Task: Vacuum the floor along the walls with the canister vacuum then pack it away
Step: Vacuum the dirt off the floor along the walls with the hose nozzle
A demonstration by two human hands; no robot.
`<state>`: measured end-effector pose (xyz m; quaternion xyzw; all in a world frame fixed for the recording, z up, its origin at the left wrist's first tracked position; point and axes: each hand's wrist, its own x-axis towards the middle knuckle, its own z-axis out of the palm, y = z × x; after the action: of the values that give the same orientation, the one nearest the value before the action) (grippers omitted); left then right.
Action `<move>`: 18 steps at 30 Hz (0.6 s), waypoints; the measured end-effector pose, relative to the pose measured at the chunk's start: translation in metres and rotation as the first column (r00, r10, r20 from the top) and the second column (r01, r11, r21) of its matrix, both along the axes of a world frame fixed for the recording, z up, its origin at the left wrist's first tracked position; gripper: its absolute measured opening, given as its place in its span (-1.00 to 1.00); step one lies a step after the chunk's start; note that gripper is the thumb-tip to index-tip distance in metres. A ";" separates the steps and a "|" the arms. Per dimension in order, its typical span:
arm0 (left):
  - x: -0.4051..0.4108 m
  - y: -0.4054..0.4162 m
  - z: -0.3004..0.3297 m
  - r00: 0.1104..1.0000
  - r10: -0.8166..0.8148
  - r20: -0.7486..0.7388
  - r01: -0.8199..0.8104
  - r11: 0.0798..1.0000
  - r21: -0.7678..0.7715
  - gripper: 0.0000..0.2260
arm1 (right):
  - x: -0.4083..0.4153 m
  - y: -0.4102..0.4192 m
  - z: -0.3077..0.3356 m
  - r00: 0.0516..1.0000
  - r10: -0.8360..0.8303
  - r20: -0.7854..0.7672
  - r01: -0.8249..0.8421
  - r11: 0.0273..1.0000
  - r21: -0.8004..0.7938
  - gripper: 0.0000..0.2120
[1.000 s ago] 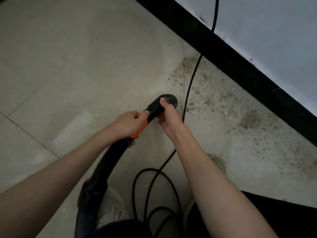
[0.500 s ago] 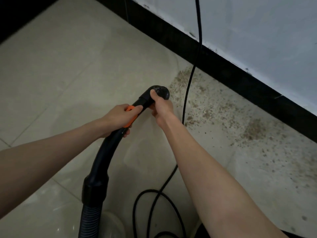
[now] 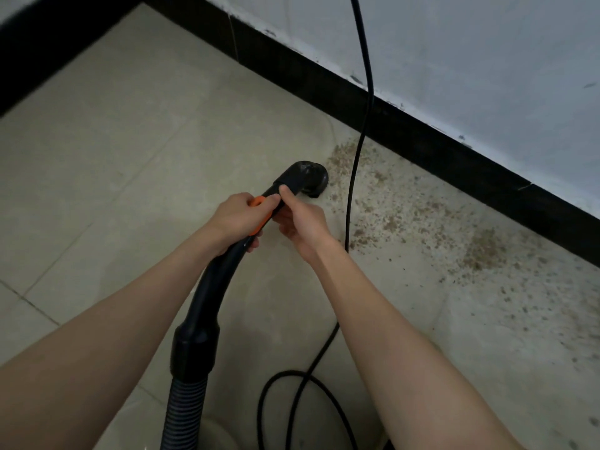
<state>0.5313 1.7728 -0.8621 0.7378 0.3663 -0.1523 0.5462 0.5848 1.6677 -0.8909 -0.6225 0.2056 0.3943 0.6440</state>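
Pale tiled floor (image 3: pixel 136 151) here, and brown dust (image 3: pixel 389 209) lies scattered along the black skirting board (image 3: pixel 454 157), thickest close to it. A black power cable (image 3: pixel 311 378) loops on the tiles, further from the skirting.

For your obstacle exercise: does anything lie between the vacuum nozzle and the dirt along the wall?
Yes. The black power cord hangs down just right of the nozzle, across the debris patch in this view. The nearest crumbs lie left of it, beside the nozzle.
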 end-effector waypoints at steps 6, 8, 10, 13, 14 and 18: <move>-0.013 0.004 -0.002 0.997 -0.028 0.069 0.027 0.999 0.017 -0.62 | 0.010 0.013 0.006 0.993 -0.088 -0.074 0.091 0.995 0.029 -0.66; -0.024 0.005 -0.003 0.996 0.023 0.090 -0.017 0.998 -0.060 -0.63 | 0.018 0.016 0.005 0.991 -0.105 -0.084 0.108 0.994 0.030 -0.72; -0.032 0.004 -0.003 0.994 0.055 0.097 -0.045 0.994 -0.102 -0.61 | 0.027 0.018 0.006 0.991 -0.108 -0.075 0.110 0.994 0.019 -0.82; -0.035 0.000 -0.003 0.989 0.089 0.119 -0.073 0.988 -0.134 -0.59 | 0.041 0.019 0.009 0.990 -0.127 -0.065 0.128 0.992 0.005 -0.80; -0.034 -0.001 -0.004 0.988 0.092 0.125 -0.075 0.988 -0.134 -0.60 | 0.044 0.018 0.009 0.989 -0.132 -0.061 0.133 0.991 0.000 -0.76; -0.030 -0.002 -0.006 0.983 0.107 0.151 -0.088 0.988 -0.128 -0.66 | 0.047 0.017 0.005 0.992 -0.119 -0.034 0.119 0.993 -0.014 -0.68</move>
<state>0.5014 1.7705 -0.8684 0.6945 0.3478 -0.0887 0.6236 0.6315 1.6847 -0.8855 -0.6061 0.2560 0.3647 0.6589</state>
